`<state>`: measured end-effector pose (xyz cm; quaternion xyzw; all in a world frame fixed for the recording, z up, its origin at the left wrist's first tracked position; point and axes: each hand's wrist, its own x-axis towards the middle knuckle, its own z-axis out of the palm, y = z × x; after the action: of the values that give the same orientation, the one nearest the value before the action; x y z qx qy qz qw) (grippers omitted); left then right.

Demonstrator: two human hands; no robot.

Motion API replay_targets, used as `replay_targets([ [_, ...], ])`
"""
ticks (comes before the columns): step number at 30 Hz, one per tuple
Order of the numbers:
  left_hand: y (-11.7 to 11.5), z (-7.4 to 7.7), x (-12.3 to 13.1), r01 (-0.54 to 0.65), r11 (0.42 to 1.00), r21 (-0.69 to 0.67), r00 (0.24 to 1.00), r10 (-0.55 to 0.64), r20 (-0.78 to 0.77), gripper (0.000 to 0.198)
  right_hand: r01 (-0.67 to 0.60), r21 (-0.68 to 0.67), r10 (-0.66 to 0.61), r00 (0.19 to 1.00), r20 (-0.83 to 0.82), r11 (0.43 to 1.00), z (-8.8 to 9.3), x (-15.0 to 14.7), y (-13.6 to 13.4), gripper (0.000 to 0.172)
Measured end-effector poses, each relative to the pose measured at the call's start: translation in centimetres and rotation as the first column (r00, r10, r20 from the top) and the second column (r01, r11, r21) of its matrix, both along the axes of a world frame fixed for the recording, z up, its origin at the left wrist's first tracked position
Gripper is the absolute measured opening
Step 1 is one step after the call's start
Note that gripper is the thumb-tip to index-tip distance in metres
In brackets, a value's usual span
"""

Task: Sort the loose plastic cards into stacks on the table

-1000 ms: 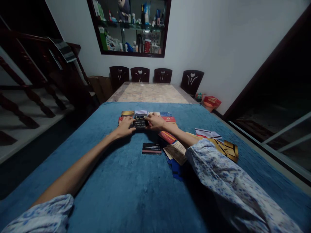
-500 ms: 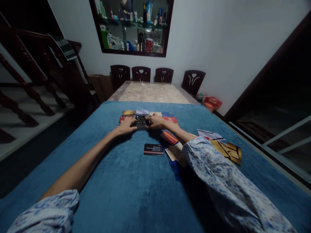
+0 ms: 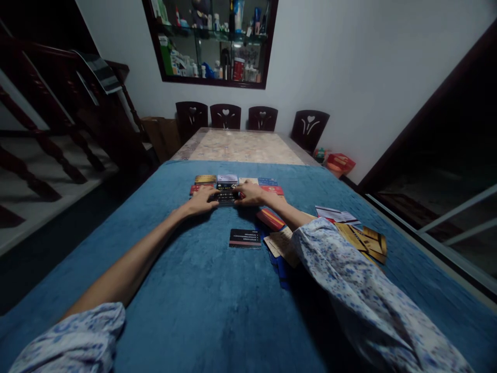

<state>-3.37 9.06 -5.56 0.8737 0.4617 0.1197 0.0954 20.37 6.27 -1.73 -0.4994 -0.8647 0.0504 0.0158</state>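
On the blue cloth (image 3: pixel 174 311), my left hand (image 3: pixel 201 201) and my right hand (image 3: pixel 250 195) grip a black card (image 3: pixel 227 198) from its two sides, thumbs near its lower edge. It lies in front of another black card, partly covered. Behind it runs a row with a gold card (image 3: pixel 205 179), a silvery card (image 3: pixel 227 178), a cream card (image 3: pixel 248 181) and a blue card (image 3: pixel 267 182). Red cards, one of them the red card (image 3: pixel 274 190), flank my hands. Nearer me, a black card with a pinkish stripe (image 3: pixel 245 239) lies alone.
Under and beside my right forearm spreads a loose pile with a red-orange card (image 3: pixel 271 219), a beige card (image 3: pixel 282 245) and blue cards (image 3: pixel 284 274). Gold cards (image 3: pixel 365 241) and white cards (image 3: pixel 337 214) lie farther right. Chairs (image 3: pixel 225 116) stand at the far end of the table.
The view has tilted slightly. Both hands stay at the black card with almost no visible movement.
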Motion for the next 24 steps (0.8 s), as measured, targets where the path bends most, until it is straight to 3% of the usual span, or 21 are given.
replay_targets([
  [13,-0.2,-0.3,-0.1,0.024,0.999,0.032,0.999,-0.025,0.034,0.057,-0.007,0.021,0.006,0.999,0.052,1.000,0.5,-0.2,-0.3,0.042],
  [24,-1.5,0.6,0.3,-0.026,0.994,0.109,0.997,0.018,0.077,0.056,0.010,0.087,-0.015,0.998,0.060,0.996,1.2,0.9,-1.4,0.060],
])
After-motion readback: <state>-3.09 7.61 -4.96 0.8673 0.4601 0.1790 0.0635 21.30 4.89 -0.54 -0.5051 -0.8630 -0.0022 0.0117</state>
